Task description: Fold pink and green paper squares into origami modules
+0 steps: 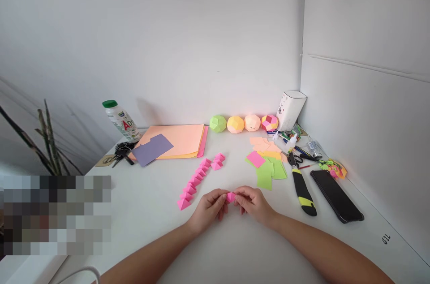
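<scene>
The left hand (211, 205) and the right hand (257, 205) met over the white table (148, 212), each grip narrow, pinching opposite sides of a small pink folded-paper piece (230, 197) between them. To its left, a slanting row of similar pink folded-paper pieces (195, 180) stood on the table, with a shorter pink group (217, 166) beside the row's far end. To the right, a pink paper rectangle (255, 159) overlapped loose green paper rectangles (265, 174), near a black-and-yellow utility knife (303, 191).
</scene>
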The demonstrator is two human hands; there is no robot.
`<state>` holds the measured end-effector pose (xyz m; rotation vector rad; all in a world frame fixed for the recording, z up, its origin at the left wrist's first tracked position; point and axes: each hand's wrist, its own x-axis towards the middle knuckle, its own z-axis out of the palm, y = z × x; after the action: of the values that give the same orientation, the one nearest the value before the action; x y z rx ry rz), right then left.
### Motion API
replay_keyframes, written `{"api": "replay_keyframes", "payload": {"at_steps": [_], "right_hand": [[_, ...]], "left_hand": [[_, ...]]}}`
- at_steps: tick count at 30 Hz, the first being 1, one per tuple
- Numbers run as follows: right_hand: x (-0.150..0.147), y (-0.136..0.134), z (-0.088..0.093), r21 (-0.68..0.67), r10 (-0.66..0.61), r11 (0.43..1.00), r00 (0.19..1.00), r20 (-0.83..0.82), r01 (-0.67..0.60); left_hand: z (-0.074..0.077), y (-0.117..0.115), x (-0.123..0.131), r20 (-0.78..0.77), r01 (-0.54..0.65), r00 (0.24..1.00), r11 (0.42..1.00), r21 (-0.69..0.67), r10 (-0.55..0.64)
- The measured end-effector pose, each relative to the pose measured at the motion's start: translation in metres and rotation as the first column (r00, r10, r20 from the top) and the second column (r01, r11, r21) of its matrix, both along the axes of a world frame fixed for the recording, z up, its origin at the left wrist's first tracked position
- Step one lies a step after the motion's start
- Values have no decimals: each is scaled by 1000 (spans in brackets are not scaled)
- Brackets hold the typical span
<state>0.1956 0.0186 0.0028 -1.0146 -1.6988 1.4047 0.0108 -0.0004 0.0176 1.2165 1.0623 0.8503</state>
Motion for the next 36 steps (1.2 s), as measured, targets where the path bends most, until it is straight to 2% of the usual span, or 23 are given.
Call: {"api": "replay_keyframes", "payload": {"at_steps": [4, 11, 14, 16, 20, 24, 27, 30, 33, 36], "right_hand": [[1, 1, 1, -85, 4, 996, 1000, -1, -4], [1, 4, 4, -45, -10, 999, 999, 37, 12], [2, 7, 2, -61, -56, 996, 997, 48, 59], [3, 10, -2, -82, -93, 992, 995, 31, 96], [4, 18, -6, -131, -167, 977, 986, 10, 167], [-10, 33, 0, -115, -154, 978, 977, 144, 172], [-33, 51, 6, 18, -171, 985, 964, 205, 171], [-57, 74, 6, 44, -173, 985, 954, 245, 167], [-71, 92, 0, 48, -181, 983, 943, 278, 175], [-73, 98, -5, 53, -199, 980, 934, 298, 192]], "left_hand": [[-2, 1, 2, 24, -82, 996, 996, -45, 83], [-8, 2, 6, 22, -154, 988, 988, -21, 155], [-9, 1, 8, -18, -190, 981, 980, 63, 192], [-9, -2, 8, -108, -160, 977, 965, 207, 185], [-7, -6, 8, -291, 1, 940, 851, 526, 179], [-3, -9, 7, -498, 304, 862, 690, 657, 94], [-7, -9, 4, -674, 513, 734, 579, 634, 87], [-19, -7, -1, -788, 675, 614, 486, 555, 48], [-31, -3, -7, -819, 746, 574, 399, 532, 20], [-34, -3, -9, -829, 762, 559, 387, 519, 9]]}}
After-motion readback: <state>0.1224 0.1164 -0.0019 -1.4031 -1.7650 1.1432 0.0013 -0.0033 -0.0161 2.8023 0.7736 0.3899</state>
